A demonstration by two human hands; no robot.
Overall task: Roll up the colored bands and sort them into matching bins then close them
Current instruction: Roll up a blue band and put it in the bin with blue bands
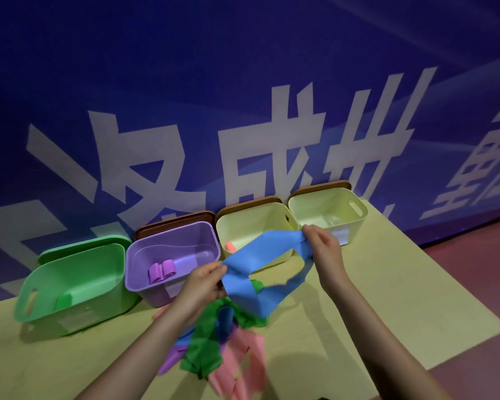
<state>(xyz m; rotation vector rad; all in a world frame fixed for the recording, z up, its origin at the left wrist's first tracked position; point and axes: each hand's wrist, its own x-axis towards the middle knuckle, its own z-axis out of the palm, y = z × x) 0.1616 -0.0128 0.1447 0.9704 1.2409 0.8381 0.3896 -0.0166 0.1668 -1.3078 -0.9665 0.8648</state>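
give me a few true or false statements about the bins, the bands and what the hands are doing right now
1. Both hands hold the blue band stretched between them. True: the left hand pinches one end and the right hand the other.
2. The purple bin holds rolled purple bands. True.
3. All four bins are closed with lids. False: all four are open, with their lids standing behind them.
4. The green bin stands at the far right of the row. False: it is at the far left, beside the purple bin.
5. A pile of loose bands lies on the table in front of the bins. True: green, pink, purple and blue ones.
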